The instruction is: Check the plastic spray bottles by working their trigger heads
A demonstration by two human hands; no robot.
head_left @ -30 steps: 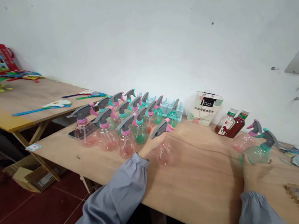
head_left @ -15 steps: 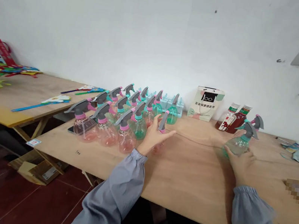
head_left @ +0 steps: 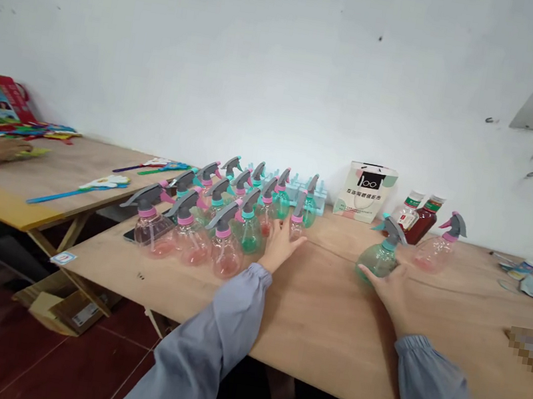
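Round pink or green plastic sprayers [head_left: 225, 259] stand grouped centre-left; one pink sprayer [head_left: 434, 253] remains apart mid-right. My right hand [head_left: 393, 288] cups a green sprayer [head_left: 374, 260] — left hand [head_left: 279, 249] half open, hold unclear.

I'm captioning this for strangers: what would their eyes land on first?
Probably the cluster of pink and green spray bottles on the left half of the nearer table. Next, a separate green bottle in the right hand. Behind, a pale paper bag stands near the white wall.
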